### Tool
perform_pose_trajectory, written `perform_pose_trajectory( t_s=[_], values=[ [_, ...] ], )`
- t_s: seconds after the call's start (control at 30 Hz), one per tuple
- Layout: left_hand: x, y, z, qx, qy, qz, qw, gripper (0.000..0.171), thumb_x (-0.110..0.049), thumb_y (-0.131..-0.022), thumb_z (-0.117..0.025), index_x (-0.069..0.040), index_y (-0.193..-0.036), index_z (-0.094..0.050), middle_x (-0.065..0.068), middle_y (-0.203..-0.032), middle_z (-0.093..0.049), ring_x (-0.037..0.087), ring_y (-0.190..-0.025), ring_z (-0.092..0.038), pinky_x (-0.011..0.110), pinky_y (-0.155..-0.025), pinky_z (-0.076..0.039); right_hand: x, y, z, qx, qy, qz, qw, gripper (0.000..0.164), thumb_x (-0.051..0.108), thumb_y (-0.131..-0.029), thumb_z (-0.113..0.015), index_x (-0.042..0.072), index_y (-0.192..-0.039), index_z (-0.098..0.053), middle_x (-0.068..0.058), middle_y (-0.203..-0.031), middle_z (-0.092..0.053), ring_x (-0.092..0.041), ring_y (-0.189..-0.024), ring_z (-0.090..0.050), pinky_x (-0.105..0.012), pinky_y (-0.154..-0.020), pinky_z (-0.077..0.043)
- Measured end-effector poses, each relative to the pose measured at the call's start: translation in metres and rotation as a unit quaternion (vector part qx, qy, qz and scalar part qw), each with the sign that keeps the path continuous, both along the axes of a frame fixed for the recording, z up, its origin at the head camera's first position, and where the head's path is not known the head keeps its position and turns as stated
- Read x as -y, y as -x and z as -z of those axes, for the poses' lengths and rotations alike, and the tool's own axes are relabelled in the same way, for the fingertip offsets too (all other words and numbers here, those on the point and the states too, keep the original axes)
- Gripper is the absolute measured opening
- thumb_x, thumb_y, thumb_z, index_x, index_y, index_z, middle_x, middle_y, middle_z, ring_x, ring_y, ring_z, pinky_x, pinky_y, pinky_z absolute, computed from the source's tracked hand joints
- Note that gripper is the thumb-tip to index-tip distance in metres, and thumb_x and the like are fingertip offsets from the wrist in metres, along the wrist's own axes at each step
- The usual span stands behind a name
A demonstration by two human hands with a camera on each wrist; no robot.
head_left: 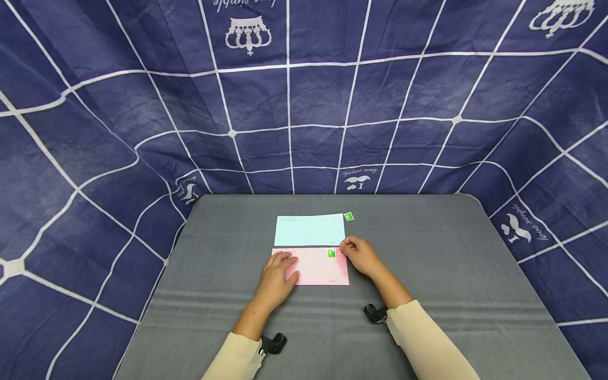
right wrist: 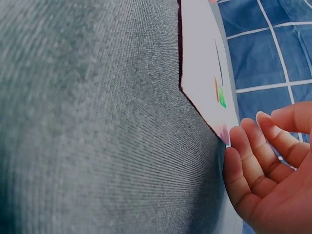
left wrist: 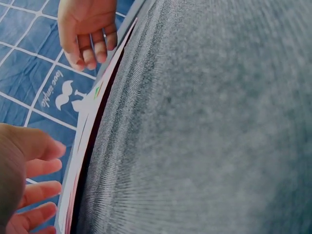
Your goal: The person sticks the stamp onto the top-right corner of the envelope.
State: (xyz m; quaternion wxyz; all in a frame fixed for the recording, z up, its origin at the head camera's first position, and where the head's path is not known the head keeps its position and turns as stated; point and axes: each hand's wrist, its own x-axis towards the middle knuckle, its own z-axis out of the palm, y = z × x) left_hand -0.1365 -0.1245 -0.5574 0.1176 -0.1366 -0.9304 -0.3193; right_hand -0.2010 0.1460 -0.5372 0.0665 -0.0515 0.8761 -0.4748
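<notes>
A pink envelope [head_left: 315,269] lies flat on the grey table, with a small green stamp [head_left: 331,253] near its upper right corner. My left hand [head_left: 277,277] rests on the envelope's left part, fingers spread and slightly bent. At the upper right corner is my right hand [head_left: 359,256], its fingers loosely bent and fingertips right at the edge. In the right wrist view, the thumb and forefinger of this hand [right wrist: 273,170] come close together, with nothing visible between them. Just beyond the pink envelope lies a light blue envelope [head_left: 310,230].
Another green stamp [head_left: 349,216] lies on the table by the blue envelope's upper right corner. The grey table [head_left: 442,264] extends to both sides. A dark blue cloth with white lines [head_left: 323,95] hangs behind and at the sides.
</notes>
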Motion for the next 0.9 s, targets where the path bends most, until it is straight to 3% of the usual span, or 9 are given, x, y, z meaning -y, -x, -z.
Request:
perform_pose_trajectory(
  t_s=[0.2, 0.4, 0.7, 0.9],
  values=[
    [0.001, 0.003, -0.004, -0.01, -0.037, 0.007, 0.9992, 0.033, -0.012, -0.089, -0.072, -0.002, -0.12, -0.072, 0.016, -0.131, -0.066, 0.036, -0.13, -0.055, 0.051, -0.114, -0.04, -0.003, -0.002, -0.002, -0.017, -0.002, 0.017, 1.0, 0.016, 0.012, -0.099, -0.057, 0.005, -0.106, -0.068, -0.01, -0.097, -0.068, -0.014, -0.086, -0.063, -0.028, -0.079, -0.05],
    [0.003, 0.012, -0.012, -0.01, -0.065, 0.024, 0.9975, 0.036, -0.011, -0.091, -0.069, 0.0, -0.125, -0.069, 0.02, -0.136, -0.063, 0.044, -0.136, -0.05, 0.057, -0.115, -0.038, -0.009, -0.002, -0.005, -0.029, 0.01, 0.024, 0.999, 0.019, 0.012, -0.098, -0.058, 0.003, -0.111, -0.067, -0.012, -0.102, -0.067, -0.017, -0.09, -0.062, -0.03, -0.082, -0.05],
    [0.003, 0.028, -0.015, 0.001, -0.073, 0.021, 0.9971, 0.032, -0.01, -0.094, -0.066, -0.004, -0.125, -0.07, 0.016, -0.134, -0.065, 0.037, -0.133, -0.053, 0.054, -0.115, -0.041, -0.021, 0.006, -0.004, -0.045, 0.009, 0.021, 0.999, 0.019, 0.008, -0.095, -0.06, 0.0, -0.11, -0.068, -0.015, -0.102, -0.07, -0.013, -0.086, -0.064, -0.023, -0.078, -0.05],
    [0.007, 0.043, -0.018, 0.007, -0.049, 0.023, 0.9985, 0.035, -0.01, -0.095, -0.067, -0.005, -0.129, -0.069, 0.013, -0.138, -0.064, 0.036, -0.137, -0.052, 0.054, -0.116, -0.04, -0.033, 0.014, -0.002, -0.047, 0.001, 0.022, 0.999, 0.021, 0.009, -0.095, -0.06, 0.0, -0.113, -0.068, -0.015, -0.105, -0.07, -0.016, -0.091, -0.065, -0.026, -0.081, -0.051]
  ],
)
